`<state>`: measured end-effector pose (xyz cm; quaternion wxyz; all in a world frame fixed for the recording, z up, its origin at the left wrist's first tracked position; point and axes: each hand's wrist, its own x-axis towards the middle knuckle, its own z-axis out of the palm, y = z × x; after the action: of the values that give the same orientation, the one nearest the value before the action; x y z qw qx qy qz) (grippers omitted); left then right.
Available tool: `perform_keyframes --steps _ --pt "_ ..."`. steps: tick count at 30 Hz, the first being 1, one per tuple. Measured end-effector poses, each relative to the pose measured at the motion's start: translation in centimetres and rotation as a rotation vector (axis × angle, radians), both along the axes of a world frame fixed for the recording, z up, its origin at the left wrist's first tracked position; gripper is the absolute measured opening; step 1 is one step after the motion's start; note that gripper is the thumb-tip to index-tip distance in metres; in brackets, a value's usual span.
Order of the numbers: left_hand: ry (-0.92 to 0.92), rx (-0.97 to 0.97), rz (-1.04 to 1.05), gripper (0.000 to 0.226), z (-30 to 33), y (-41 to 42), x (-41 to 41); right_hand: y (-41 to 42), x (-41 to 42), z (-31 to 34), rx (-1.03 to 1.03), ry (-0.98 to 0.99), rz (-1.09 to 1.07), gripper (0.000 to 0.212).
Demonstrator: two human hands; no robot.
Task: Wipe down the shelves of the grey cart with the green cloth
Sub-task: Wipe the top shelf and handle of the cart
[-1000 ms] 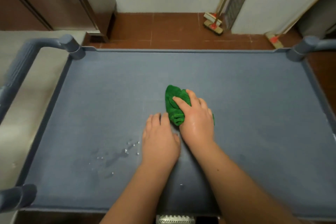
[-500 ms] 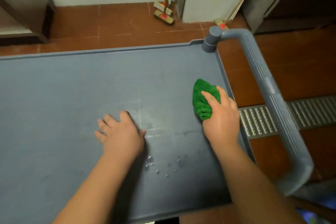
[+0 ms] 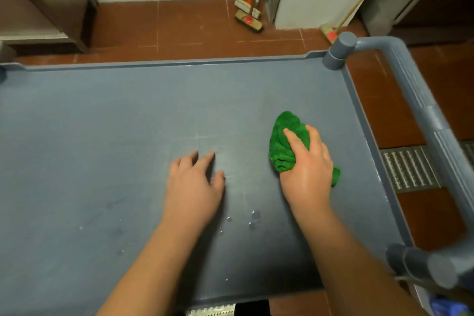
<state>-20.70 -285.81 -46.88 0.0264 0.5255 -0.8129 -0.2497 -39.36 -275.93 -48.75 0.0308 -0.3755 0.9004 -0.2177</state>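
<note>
The grey cart's top shelf fills most of the view, with a low raised rim. My right hand presses the bunched green cloth onto the shelf near its right side, fingers wrapped over it. My left hand lies flat on the shelf to the left of the cloth, fingers spread, holding nothing. A few water droplets sit on the shelf between my forearms. The lower shelves are hidden under the top one.
The cart's grey tubular handle curves along the right side. Beyond the cart lie red floor tiles, two brooms against the white wall, and a metal floor drain grate at the right. A dark cabinet stands at the back left.
My right hand slid the cloth from the shelf's middle out to its right side, then back a little from the rim. My left hand stayed flat on the shelf.
</note>
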Motion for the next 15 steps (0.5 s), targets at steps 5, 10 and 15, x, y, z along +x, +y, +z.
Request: perform_keyframes --steps 5,10,15 --pt "0.154 0.11 -0.049 0.049 1.2 -3.4 7.9 -5.2 10.0 0.0 0.033 -0.041 0.089 0.078" --pt "0.062 0.059 -0.036 0.054 1.6 -6.8 19.9 -11.8 23.5 0.0 0.059 -0.081 0.242 0.079" --pt "-0.019 0.068 0.088 0.05 2.1 -9.9 32.8 -17.4 36.3 0.2 0.091 -0.115 0.356 0.084"
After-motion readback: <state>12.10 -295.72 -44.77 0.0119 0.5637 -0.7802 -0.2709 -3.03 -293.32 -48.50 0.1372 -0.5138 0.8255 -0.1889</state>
